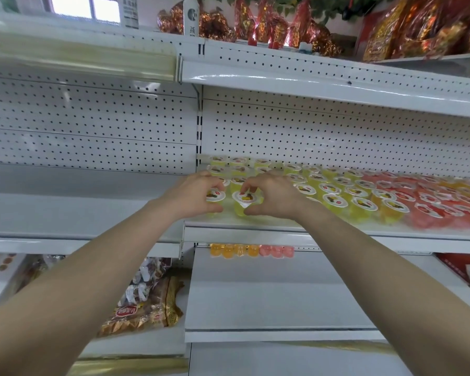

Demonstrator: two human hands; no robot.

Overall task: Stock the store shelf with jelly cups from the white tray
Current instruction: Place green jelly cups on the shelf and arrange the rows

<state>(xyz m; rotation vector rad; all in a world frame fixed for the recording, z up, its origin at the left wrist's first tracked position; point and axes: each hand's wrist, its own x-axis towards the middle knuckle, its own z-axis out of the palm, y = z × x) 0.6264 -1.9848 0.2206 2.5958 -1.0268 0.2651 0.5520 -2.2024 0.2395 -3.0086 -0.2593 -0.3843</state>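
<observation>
One yellow jelly cup (215, 197) is gripped by the curled fingers of the left hand (193, 195); the adjacent cup (247, 198) is pinched by the right hand (276, 198). Both are located at the shelf (242, 234) front, beside rows of stocked cups (334, 198).

Bare left hand (194, 195), bare right hand (272, 196). Left forearm (92, 280), right forearm (377, 267) uncovered to frame edge; slim at wrists, broadening toward camera.

Left hand (194, 195) grips 1 yellow cup (215, 196); right hand (276, 198) pinches the next cup (247, 198), both on a white shelf (255, 232) beside rows of yellow and red cups (364, 206).
</observation>
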